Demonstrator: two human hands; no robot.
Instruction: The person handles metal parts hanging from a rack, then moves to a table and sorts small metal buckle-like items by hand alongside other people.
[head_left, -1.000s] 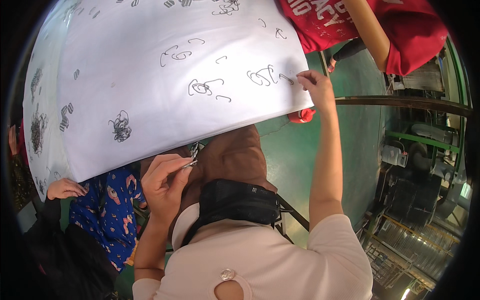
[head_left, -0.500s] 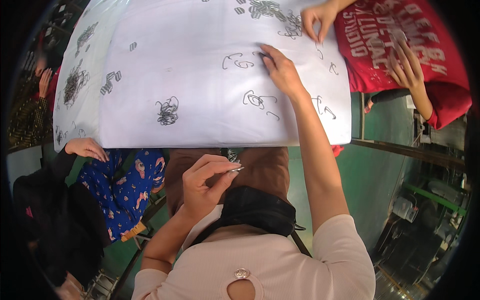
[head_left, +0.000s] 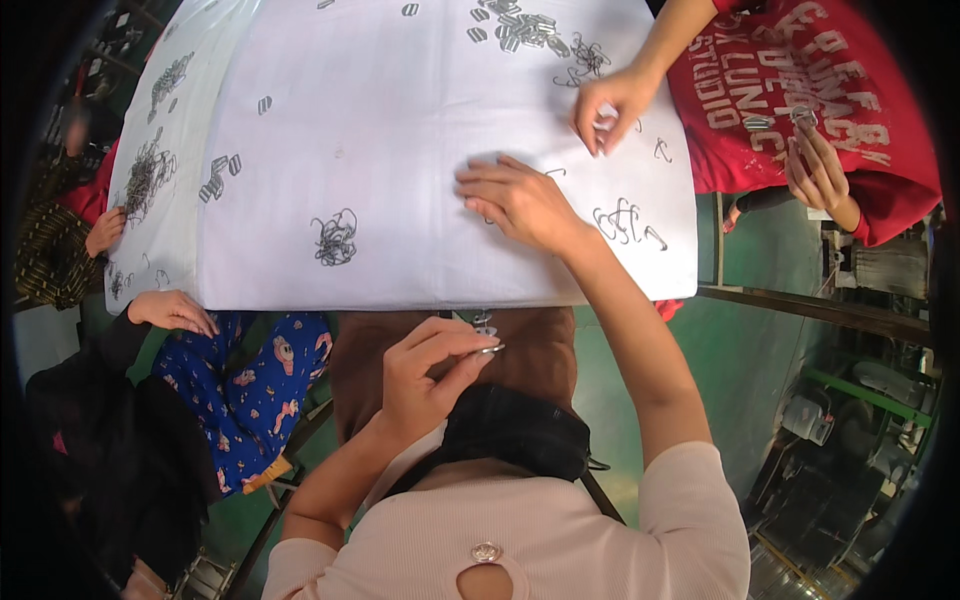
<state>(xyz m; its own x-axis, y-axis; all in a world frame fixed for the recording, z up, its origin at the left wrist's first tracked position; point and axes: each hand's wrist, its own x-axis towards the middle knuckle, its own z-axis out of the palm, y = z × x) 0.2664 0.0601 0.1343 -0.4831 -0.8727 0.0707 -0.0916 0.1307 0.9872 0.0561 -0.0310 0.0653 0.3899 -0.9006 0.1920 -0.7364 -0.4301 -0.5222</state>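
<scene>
My left hand [head_left: 425, 380] is in front of the table edge, above my lap, thumb and fingers pinched on a small shiny metal buckle [head_left: 488, 349]. More metal shows just beyond its fingertips, too small to make out. Over the white tabletop [head_left: 400, 270], my right hand [head_left: 520, 203] lies palm down with its fingers spread, partly covering thin bent wire hooks. A hook tip [head_left: 555, 172] shows beyond that hand. Right of my wrist lies a loose group of wire hooks [head_left: 620, 222].
A tangled hook pile [head_left: 335, 238] sits left of centre, with slotted metal buckles [head_left: 218, 180] farther left. More buckles [head_left: 520, 32] lie at the far side. A co-worker in red reaches in with one hand [head_left: 612, 108]. Another person's hand [head_left: 172, 310] rests at the left table edge.
My right hand has moved left and nearer over the hooks, its fingers now spread. More hooks lie right of my wrist. The co-worker's reaching hand has come nearer.
</scene>
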